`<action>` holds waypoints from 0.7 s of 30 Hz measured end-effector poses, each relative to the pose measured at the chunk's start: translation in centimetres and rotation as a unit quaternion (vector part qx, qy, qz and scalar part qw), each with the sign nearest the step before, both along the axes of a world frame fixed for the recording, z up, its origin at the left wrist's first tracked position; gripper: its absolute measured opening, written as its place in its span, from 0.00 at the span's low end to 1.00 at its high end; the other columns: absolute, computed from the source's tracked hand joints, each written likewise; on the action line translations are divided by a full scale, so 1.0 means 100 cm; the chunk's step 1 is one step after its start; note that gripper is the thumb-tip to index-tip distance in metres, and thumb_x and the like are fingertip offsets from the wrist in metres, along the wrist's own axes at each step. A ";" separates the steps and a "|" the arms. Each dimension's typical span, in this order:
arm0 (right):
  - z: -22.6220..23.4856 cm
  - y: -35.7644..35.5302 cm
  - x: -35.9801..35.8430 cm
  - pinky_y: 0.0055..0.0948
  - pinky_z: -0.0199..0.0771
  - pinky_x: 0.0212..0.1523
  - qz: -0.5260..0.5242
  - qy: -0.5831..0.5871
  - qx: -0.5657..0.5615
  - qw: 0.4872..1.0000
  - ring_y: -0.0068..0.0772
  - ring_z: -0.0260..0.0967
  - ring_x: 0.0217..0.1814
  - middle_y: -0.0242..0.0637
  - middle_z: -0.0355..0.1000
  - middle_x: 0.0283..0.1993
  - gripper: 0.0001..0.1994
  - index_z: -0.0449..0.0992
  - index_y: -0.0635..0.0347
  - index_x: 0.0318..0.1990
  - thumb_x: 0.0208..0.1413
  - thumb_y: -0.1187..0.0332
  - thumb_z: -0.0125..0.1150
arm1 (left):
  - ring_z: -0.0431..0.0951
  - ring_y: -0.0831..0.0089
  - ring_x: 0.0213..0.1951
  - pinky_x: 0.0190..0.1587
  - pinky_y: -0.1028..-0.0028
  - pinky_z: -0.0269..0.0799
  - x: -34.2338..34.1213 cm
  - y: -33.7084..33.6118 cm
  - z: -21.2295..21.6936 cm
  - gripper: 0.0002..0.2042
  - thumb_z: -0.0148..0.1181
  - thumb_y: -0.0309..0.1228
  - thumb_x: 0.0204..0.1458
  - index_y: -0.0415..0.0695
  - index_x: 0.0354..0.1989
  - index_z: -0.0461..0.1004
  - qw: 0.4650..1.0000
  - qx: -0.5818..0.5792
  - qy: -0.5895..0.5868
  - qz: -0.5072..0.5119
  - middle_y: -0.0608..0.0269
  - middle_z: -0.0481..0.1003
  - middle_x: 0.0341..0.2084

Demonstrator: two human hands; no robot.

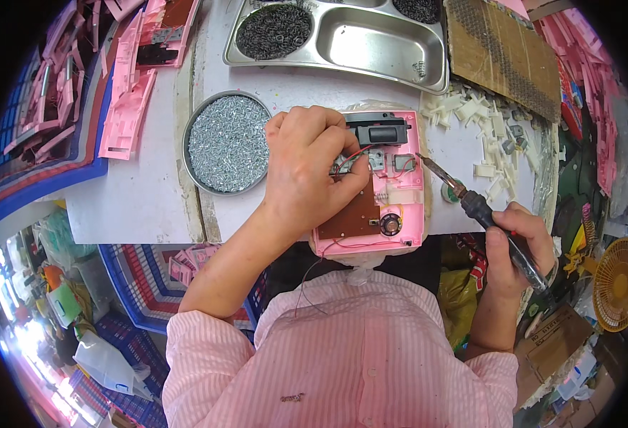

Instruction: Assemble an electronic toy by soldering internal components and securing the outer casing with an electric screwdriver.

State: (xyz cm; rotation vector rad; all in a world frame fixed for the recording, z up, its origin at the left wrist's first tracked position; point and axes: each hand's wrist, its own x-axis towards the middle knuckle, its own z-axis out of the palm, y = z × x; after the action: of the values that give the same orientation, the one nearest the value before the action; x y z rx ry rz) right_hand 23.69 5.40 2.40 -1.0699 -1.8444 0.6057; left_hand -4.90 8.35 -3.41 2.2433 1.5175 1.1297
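Note:
A pink plastic casing [419, 187] lies in front of me at the table's edge. Inside it are a brown board [344, 220], a black part [384, 135], a small round part [391, 225] and thin wires. Over the casing's left side, my left hand [301, 160] is closed in a pinch at a thin red wire [357, 152]; the fingertips are partly hidden. My right hand [519, 246] grips a soldering iron [479, 211] by its dark handle. Its tip points up and left, close to the casing's right rim; whether they touch I cannot tell.
Left of the casing stands a round tin [229, 144] full of small metal pieces. A steel compartment tray [335, 65] with dark springs is at the back, beside a brown cardboard piece [503, 60]. White plastic parts [496, 128] lie at right. Pink panels [130, 107] lie at left.

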 end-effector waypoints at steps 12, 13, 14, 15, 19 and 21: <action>-0.001 0.000 0.000 0.23 0.50 0.20 -0.001 0.004 0.010 1.000 0.22 0.57 0.18 0.31 0.65 0.20 0.11 0.78 0.68 0.38 0.49 0.74 0.72 | 0.73 0.64 0.38 0.45 0.65 0.61 0.001 0.000 -0.001 0.10 0.71 0.26 0.35 0.47 0.27 0.76 1.000 0.002 -0.007 -0.003 0.64 0.73 0.33; -0.001 0.001 -0.001 0.23 0.50 0.20 0.001 0.004 0.009 1.000 0.22 0.57 0.18 0.31 0.65 0.20 0.11 0.78 0.68 0.38 0.49 0.74 0.72 | 0.73 0.64 0.38 0.45 0.65 0.61 0.001 0.000 -0.001 0.10 0.71 0.25 0.35 0.47 0.27 0.76 1.000 0.001 -0.008 -0.003 0.64 0.73 0.33; 0.000 0.002 -0.002 0.23 0.50 0.20 0.003 0.004 0.007 1.000 0.22 0.57 0.18 0.32 0.65 0.20 0.11 0.77 0.68 0.38 0.49 0.74 0.72 | 0.73 0.64 0.38 0.45 0.65 0.61 0.001 0.000 -0.002 0.10 0.71 0.25 0.35 0.47 0.27 0.76 1.000 0.000 -0.010 -0.002 0.64 0.73 0.33; 0.000 0.003 -0.003 0.23 0.50 0.20 0.005 0.005 0.006 1.000 0.22 0.57 0.18 0.32 0.65 0.20 0.11 0.77 0.68 0.38 0.49 0.75 0.72 | 0.73 0.64 0.38 0.45 0.65 0.61 0.000 0.001 -0.002 0.10 0.71 0.25 0.35 0.46 0.27 0.76 1.000 0.001 -0.012 -0.001 0.64 0.73 0.33; 0.000 0.002 -0.002 0.23 0.50 0.20 0.006 0.005 0.011 1.000 0.22 0.57 0.18 0.32 0.65 0.20 0.11 0.77 0.69 0.38 0.48 0.75 0.72 | 0.73 0.64 0.38 0.45 0.65 0.62 0.001 0.001 -0.002 0.10 0.71 0.25 0.35 0.46 0.27 0.76 1.000 0.007 -0.013 -0.001 0.64 0.73 0.33; 0.001 0.002 -0.001 0.23 0.50 0.21 0.003 0.002 0.010 1.000 0.22 0.57 0.18 0.32 0.65 0.20 0.11 0.77 0.69 0.38 0.48 0.75 0.72 | 0.73 0.64 0.38 0.45 0.65 0.62 0.002 0.002 -0.001 0.10 0.71 0.25 0.35 0.46 0.27 0.76 1.000 0.008 -0.012 -0.001 0.64 0.73 0.33</action>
State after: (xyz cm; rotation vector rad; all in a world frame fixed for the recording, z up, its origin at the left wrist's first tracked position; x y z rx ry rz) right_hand 23.62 5.63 2.53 -1.0494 -1.8468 0.5929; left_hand -4.68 8.51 -3.50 2.2327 1.5016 1.1673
